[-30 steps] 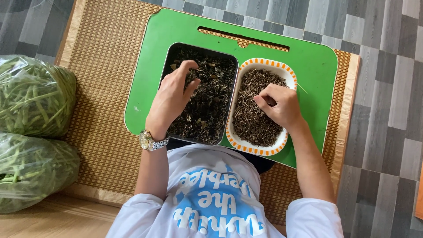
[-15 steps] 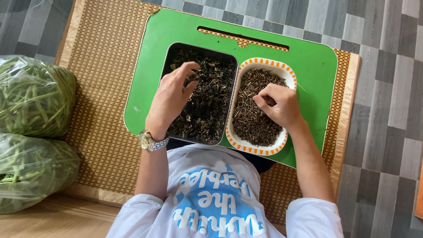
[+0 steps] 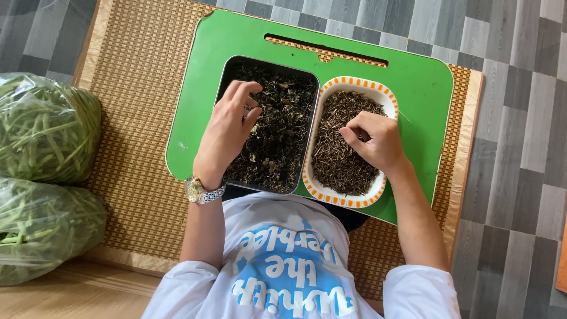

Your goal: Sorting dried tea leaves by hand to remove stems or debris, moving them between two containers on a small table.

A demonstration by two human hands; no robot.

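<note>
My left hand point(image 3: 227, 133) rests in a rectangular metal tray point(image 3: 269, 61) full of dark dried leaves point(image 3: 283, 118), with the fingers curled into the leaves. A metal wristwatch point(image 3: 201, 192) is on that wrist. My right hand point(image 3: 375, 142) hovers over an oval dish with an orange-and-white rim point(image 3: 354, 81). The dish holds thin dried brown stems point(image 3: 339, 162), and the thumb and fingertips are pinched together just above them. Tray and dish stand side by side, touching, on a green board point(image 3: 413, 77).
The green board lies on a woven straw mat point(image 3: 136, 88) over a grey tiled floor point(image 3: 520, 118). Two clear plastic bags of green beans point(image 3: 41, 127) point(image 3: 41, 227) sit at the left edge of the mat. My white shirt point(image 3: 283, 266) fills the bottom.
My left hand's fingers have shifted slightly among the leaves. The right hand stays pinched over the dish, nearly in the same place.
</note>
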